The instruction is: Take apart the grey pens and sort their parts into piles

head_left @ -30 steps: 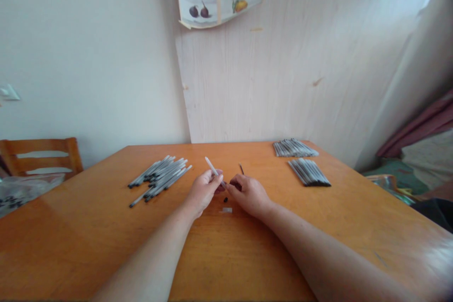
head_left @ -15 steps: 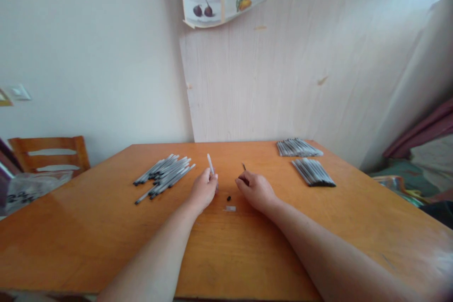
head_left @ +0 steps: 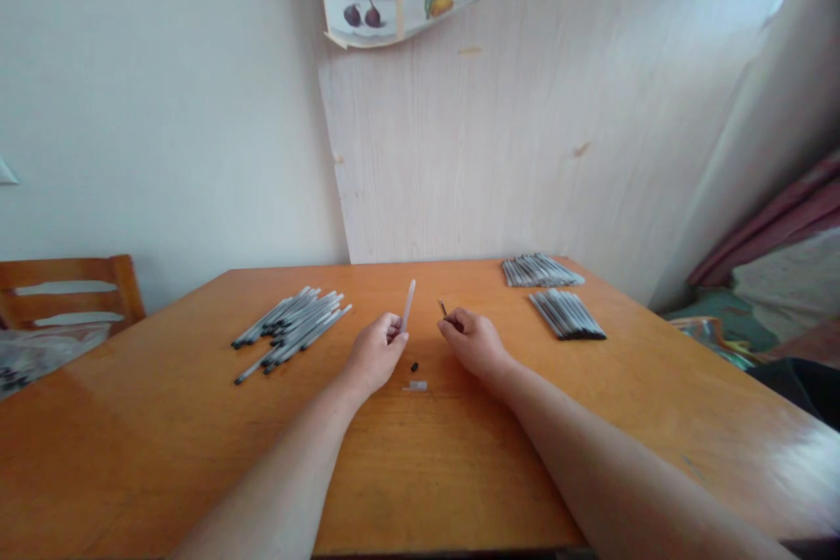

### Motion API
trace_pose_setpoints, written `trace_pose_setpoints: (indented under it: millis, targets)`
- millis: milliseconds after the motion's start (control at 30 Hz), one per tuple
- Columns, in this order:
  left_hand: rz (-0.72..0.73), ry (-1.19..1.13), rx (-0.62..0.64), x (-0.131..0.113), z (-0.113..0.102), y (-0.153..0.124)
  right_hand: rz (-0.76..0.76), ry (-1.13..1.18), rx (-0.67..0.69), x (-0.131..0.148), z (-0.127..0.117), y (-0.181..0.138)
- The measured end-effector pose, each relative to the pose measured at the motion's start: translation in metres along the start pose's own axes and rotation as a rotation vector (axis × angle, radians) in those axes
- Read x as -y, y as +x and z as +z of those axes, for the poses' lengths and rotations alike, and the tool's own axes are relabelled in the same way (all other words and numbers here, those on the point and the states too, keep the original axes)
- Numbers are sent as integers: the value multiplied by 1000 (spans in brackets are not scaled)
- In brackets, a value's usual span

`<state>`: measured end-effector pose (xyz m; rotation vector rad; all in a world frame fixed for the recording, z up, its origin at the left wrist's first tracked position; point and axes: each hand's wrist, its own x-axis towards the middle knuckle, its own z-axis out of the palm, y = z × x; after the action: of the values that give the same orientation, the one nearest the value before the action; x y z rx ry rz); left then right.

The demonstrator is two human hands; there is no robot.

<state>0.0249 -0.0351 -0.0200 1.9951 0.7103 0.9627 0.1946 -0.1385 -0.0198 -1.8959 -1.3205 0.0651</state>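
Observation:
My left hand [head_left: 379,353] pinches a translucent whitish pen barrel [head_left: 409,302], which points up and leans slightly right. A short gap away, my right hand [head_left: 478,341] is closed on a thin dark pen refill [head_left: 442,307], its tip sticking out above the fingers; the rest is covered by the hand. Between the two hands, on the table, lie a small black plug [head_left: 414,367] and a clear pen cap [head_left: 418,386]. Left of my left hand is a loose pile of grey pens with black ends [head_left: 298,324].
A neat row of pens [head_left: 568,315] lies at the right of the wooden table [head_left: 407,472], with a second bundle [head_left: 542,269] behind it. A wooden chair [head_left: 66,271] and a plastic bag [head_left: 52,350] stand beyond the left edge. The wall rises behind the table.
The barrel in my left hand has swung from leaning left to leaning slightly right. The refill stays in my right hand. The whole view has shifted slightly.

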Motion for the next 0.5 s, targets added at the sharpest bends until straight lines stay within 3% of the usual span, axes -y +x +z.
trace_pose_setpoints:
  millis: [233, 367, 500]
  targets:
    - [33, 85, 92, 11, 1, 4, -53, 18, 89, 14, 4, -8]
    - [-7, 186, 4, 16, -1, 7, -42, 16, 69, 11, 2, -6]
    - [-59, 347, -88, 22, -7, 10, 28, -3, -38, -1, -3, 2]
